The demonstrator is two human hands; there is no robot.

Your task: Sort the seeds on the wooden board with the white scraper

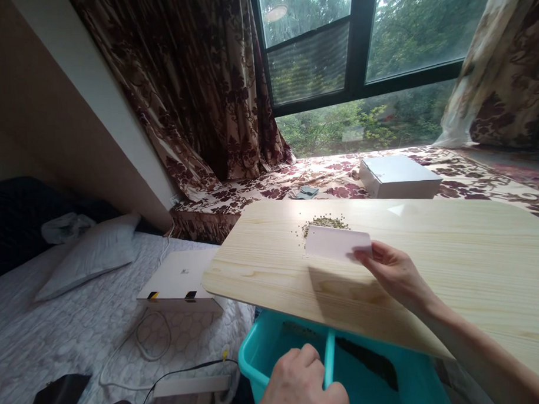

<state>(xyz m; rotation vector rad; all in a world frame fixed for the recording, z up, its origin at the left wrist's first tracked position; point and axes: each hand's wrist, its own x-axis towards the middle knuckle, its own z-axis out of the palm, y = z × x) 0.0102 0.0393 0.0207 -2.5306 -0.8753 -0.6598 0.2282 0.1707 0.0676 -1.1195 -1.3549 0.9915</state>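
My right hand pinches a white card that stands on edge on a pale wooden tabletop. Just behind the card lies a small heap of tiny greenish beads. My left hand is closed around the handle of a turquoise plastic bin, held under the near edge of the tabletop. Some dark grains lie inside the bin.
A white box sits on the floral window seat behind the table. To the left is a bed with a pillow, a flat white box and cables. Curtains frame a large window.
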